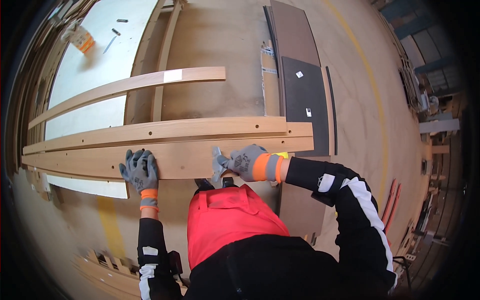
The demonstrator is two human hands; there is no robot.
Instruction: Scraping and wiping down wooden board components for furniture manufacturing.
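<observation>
A wide wooden board [182,157] with dark holes lies crosswise in front of me. My left hand [140,167], in a grey glove with an orange cuff, rests on its left part. Those fingers are slightly apart and hold nothing. Toward the board's right, my right hand [245,162], gloved alike, grips a flat grey scraper [217,162] whose wide blade is against the wood. Its handle is mostly hidden by the glove. Something yellow [282,155] shows beside the right wrist. A narrower drilled board [210,127] lies along the far side of the wide one.
Farther off, another wooden strip [200,74] with a white label lies across a white panel [102,47]. An orange-and-white container [82,40] stands on that panel. Dark panels [302,85] lie to the right, past the board ends. Red bars [391,205] lie on the floor at right.
</observation>
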